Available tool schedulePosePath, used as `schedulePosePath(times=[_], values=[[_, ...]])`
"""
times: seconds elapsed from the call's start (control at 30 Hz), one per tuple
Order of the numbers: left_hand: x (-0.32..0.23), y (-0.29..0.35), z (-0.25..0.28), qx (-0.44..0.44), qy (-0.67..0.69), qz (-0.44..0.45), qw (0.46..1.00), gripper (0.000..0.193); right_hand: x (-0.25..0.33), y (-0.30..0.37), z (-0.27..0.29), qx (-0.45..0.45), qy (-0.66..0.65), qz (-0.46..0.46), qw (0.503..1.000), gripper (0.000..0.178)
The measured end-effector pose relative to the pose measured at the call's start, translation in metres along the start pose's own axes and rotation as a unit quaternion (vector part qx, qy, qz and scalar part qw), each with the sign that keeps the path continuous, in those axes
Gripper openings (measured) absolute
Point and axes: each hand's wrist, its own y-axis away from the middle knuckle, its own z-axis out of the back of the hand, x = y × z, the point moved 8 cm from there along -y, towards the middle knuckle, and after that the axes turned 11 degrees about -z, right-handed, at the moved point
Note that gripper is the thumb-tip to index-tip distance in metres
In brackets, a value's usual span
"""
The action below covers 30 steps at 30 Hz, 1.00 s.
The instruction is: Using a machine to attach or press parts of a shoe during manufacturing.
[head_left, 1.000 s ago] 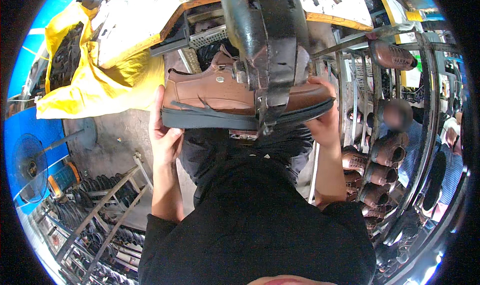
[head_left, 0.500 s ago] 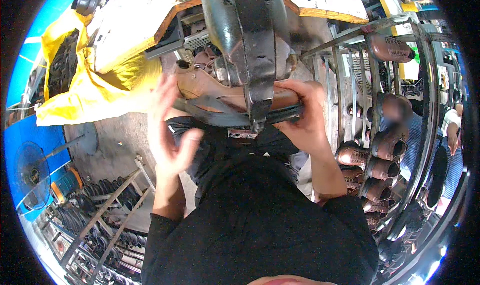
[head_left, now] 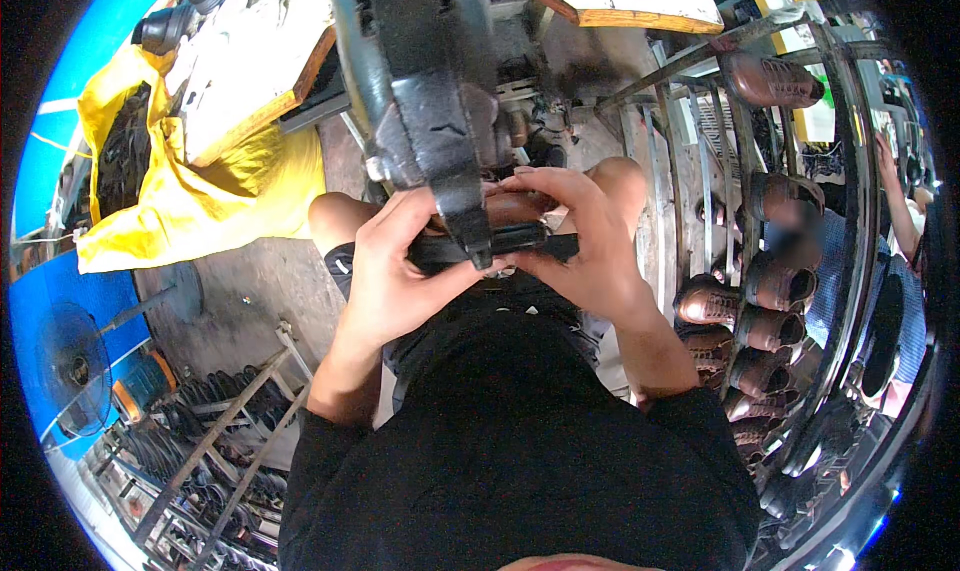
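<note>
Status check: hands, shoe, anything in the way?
Left hand and right hand both gripping brown shoe. Shoe at the black machine arm. Arm and fingers block view of much of it.

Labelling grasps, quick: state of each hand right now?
Left hand: closed on the shoe, thumb on the sole side.
Right hand: closed on the same shoe, fingers over the brown upper.

A brown leather shoe (head_left: 518,207) with a thick black sole, earlier broadside, now appears foreshortened at center frame. The bare left hand (head_left: 405,271), spread and blurred off it moments ago, grips its left side; the bare right hand (head_left: 585,236) shifts leftward, thumbs nearly meeting. Bare knees (head_left: 617,178) emerge on either side.
</note>
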Motion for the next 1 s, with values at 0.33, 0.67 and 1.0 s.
schedulePosePath(times=[0.33, 0.67, 1.0], values=[[0.022, 0.015, -0.027, -0.088, 0.306, 0.007, 0.948, 0.064, -0.201, 0.031, -0.071, 0.132, -0.323, -0.166, 0.922, 0.123], [0.020, 0.021, -0.031, -0.139, 0.335, -0.004, 0.932, 0.057, -0.184, 0.033, 0.069, 0.032, -0.145, -0.212, 0.966, 0.114], [0.070, 0.059, -0.032, -0.195, 0.434, 0.105, 0.873, 0.069, -0.078, 0.011, 0.152, -0.059, -0.029, -0.048, 0.997, 0.122]])
